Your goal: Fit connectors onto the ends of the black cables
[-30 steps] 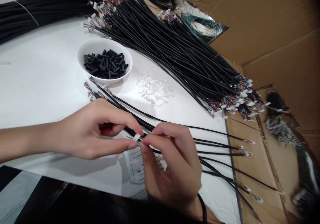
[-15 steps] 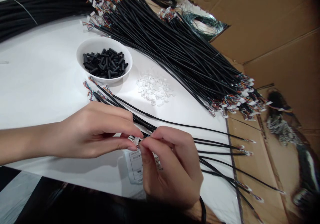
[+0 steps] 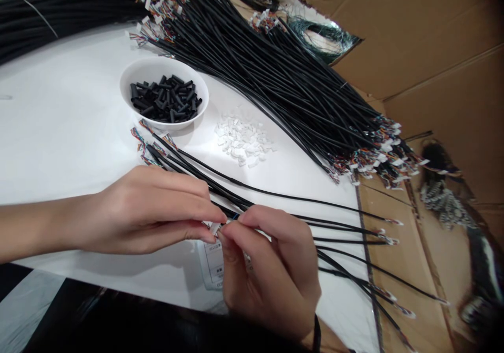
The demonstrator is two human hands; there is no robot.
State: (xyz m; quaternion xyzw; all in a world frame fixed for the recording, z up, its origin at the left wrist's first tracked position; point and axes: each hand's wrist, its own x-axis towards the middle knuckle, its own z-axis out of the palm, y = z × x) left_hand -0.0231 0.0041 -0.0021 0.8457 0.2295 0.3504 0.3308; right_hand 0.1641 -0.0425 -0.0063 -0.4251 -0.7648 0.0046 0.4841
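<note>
My left hand (image 3: 145, 211) and my right hand (image 3: 268, 274) meet over the white table top (image 3: 59, 116). Between their fingertips is a small white plastic connector (image 3: 214, 228), partly hidden. My left thumb and forefinger pinch it. My right thumb and forefinger close on the thin coloured wires beside it, where a blue wire (image 3: 234, 216) shows. A loose group of black cables (image 3: 189, 172) runs under both hands, their multicoloured wire ends fanning out to either side. Below my right hand lies a clear bag with a printed label (image 3: 211, 263).
A white bowl (image 3: 185, 77) of black heat-shrink sleeves (image 3: 165, 98) stands beyond my hands, beside a heap of white connectors (image 3: 242, 140). Large black cable bundles (image 3: 275, 80) lie behind them. Flattened cardboard (image 3: 425, 64) covers the right side.
My left fingers have straightened and closed further over the connector, hiding more of it. My right hand has shifted slightly down and right, and a thin blue wire now shows between my hands.
</note>
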